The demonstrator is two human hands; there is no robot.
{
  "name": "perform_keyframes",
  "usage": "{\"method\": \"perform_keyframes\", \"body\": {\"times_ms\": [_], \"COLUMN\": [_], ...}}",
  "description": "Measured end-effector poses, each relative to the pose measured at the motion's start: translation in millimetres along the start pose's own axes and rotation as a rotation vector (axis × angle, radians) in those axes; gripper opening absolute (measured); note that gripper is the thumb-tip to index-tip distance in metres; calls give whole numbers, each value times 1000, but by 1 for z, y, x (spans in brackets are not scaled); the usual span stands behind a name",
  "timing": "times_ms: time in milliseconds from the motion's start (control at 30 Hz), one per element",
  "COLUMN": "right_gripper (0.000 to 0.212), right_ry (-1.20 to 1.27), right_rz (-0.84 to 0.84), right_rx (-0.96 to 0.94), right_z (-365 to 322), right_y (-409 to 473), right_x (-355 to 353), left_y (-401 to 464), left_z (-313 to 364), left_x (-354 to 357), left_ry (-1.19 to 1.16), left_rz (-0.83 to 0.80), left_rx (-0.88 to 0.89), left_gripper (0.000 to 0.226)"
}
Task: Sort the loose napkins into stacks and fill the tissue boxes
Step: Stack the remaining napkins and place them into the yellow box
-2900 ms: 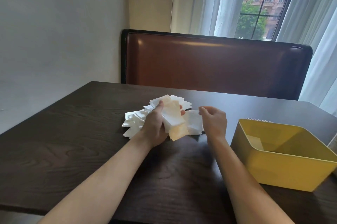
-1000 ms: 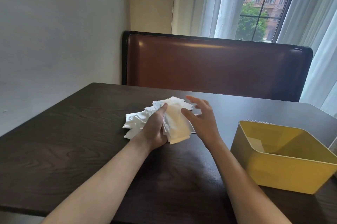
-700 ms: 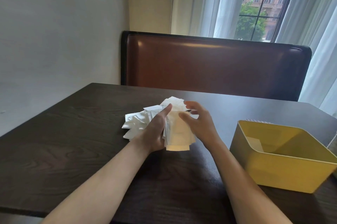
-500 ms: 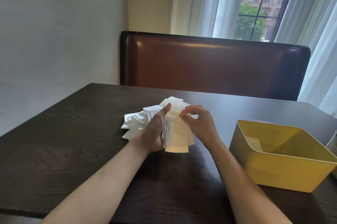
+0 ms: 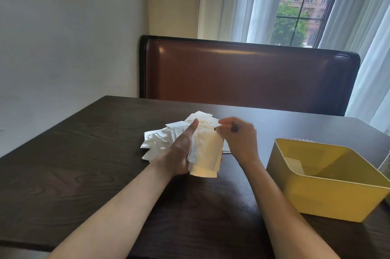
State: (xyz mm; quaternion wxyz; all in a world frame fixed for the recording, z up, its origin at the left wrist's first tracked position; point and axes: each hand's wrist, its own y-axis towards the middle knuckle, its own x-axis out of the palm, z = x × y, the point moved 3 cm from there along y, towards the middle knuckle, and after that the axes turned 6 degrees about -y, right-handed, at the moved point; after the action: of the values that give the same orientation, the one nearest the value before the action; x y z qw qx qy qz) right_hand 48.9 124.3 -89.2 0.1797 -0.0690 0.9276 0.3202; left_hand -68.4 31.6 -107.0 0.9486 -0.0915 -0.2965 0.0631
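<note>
- Head view: the left hand (image 5: 183, 149) grips a stack (image 5: 205, 153) of napkins held on edge above the table (image 5: 84, 163), thumb laid up its near face, the other fingers hidden behind the paper.
- The right hand (image 5: 238, 138) has its fingers curled at the stack's upper right corner; it seems to pinch the top edge, squaring it or adding a napkin, though the exact contact is too small to tell.
- A loose pile (image 5: 158, 142) of napkins lies on the table just behind and left of the left hand, fanned and uneven.
- A yellow box (image 5: 316, 195) stands to the right, well apart from the stack, open on top, with what looks like one pale sheet on its floor.
- Step in hand, as I judge it: gathering and aligning loose napkins into one stack. The sorting is only partly done, since the pile is not yet used up, and the box is nearly unfilled.
- The next move likely calls for tapping the stack's edges even, then either taking another napkin from the pile with the right hand or carrying the stack over to the box.
- The sheets are thin and slippery, so a firm grip matters to keep them from fanning out.
</note>
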Motion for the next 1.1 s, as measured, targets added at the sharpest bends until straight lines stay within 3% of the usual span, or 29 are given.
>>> {"method": "perform_keyframes", "body": {"times_ms": [167,333,467,533,600,733,800,1100], "right_gripper": [14,15,12,11,21,37,36,23], "right_ry": [81,308,347,268,-14,-672,-715,-566], "right_rz": [-145,-57,-67,-27,-28,-362,-402,-218], "right_rx": [26,29,108,181,257,322,308,332], "right_z": [-1,-8,-6,5,25,53,53,57], "right_y": [-3,-3,-5,-4,0,-2,-2,0], "right_x": [7,-4,-1,-2,-2,11,15,13], "left_y": [-1,-4,-5,-4,-1,0,0,4], "left_z": [1,-1,-3,0,6,13,14,11], "left_x": [1,3,5,4,0,-6,-8,-12], "left_ry": [-28,-29,-1,-56,-124,-264,-288,-212], "left_rz": [-16,-63,-36,30,72,104,115,168], "left_rx": [5,-28,-56,-27,36,116,121,100], "left_gripper": [66,54,38,40,44,47,46,46]}}
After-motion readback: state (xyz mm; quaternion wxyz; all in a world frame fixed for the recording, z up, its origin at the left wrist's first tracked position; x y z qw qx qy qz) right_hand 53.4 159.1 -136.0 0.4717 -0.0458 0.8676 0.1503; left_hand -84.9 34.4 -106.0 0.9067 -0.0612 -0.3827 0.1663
